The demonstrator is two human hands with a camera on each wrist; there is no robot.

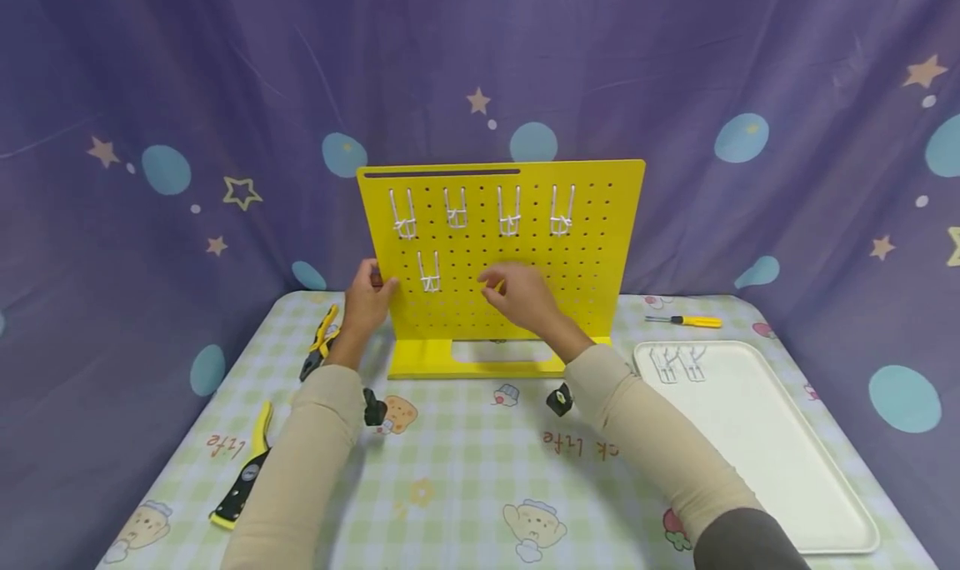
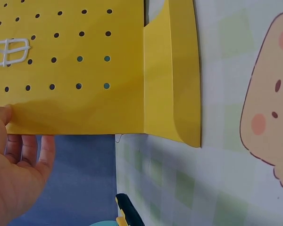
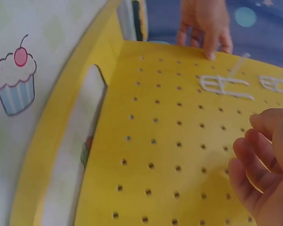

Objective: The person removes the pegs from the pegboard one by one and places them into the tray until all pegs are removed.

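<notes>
A yellow pegboard [image 1: 495, 257] stands upright on its base, with several white wire hooks [image 1: 508, 212] hung in its holes. Four fingers behind and thumb in front, my left hand [image 1: 367, 302] grips the board's left edge. In the left wrist view the left thumb [image 2: 2, 114] lies on the board's face. My right hand [image 1: 521, 297] is in front of the board, right of the lower hook [image 1: 429, 272]. The right wrist view shows its fingers [image 3: 245, 183] loosely bent, with a gap to the thumb and no object visible between them.
A cream tray [image 1: 757, 445] at the right holds wire hooks [image 1: 678, 364]. Behind it lies a yellow-handled screwdriver [image 1: 697, 322]. Yellow-and-black pliers [image 1: 321, 342] and a wire stripper [image 1: 247, 474] lie at the left. A purple curtain [image 1: 600, 62] hangs behind the checked tablecloth [image 1: 450, 470].
</notes>
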